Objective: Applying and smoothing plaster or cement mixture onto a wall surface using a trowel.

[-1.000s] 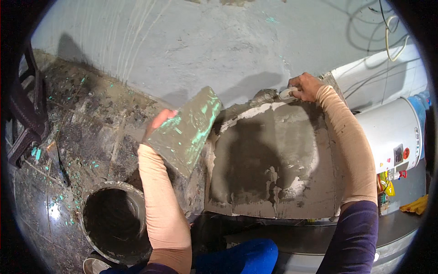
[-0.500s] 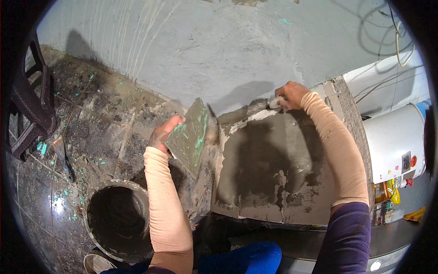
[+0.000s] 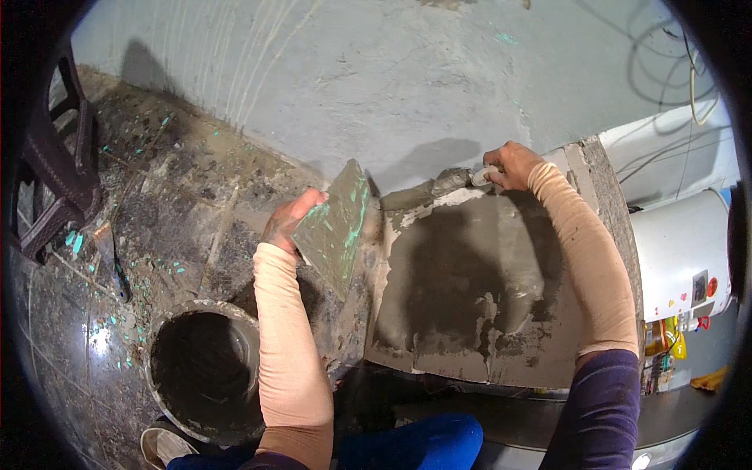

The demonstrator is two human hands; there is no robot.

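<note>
My left hand (image 3: pixel 291 221) grips the edge of a flat mortar board (image 3: pixel 338 227), tilted, its face smeared grey with green streaks. My right hand (image 3: pixel 513 166) is closed around the pale handle of a trowel. Its mortar-coated blade (image 3: pixel 452 182) lies along the back edge of a slab (image 3: pixel 583 313), where the slab meets the grey wall (image 3: pixel 376 86). Dark wet mortar (image 3: pixel 446 266) covers much of the slab, with a pale strip showing along its left and back edges.
A round bucket (image 3: pixel 160 392) with dark mortar inside stands at lower left. Beyond it lie a scraper (image 3: pixel 112 262) and green flakes on the dirty floor. A dark plastic chair (image 3: pixel 59 157) is at far left, a white cylindrical container (image 3: pixel 677 243) at right. Cables hang upper right.
The picture has shifted slightly, moving most things a little to the right. The trowel has slid only slightly along the back edge, if at all; both hands keep their holds.
</note>
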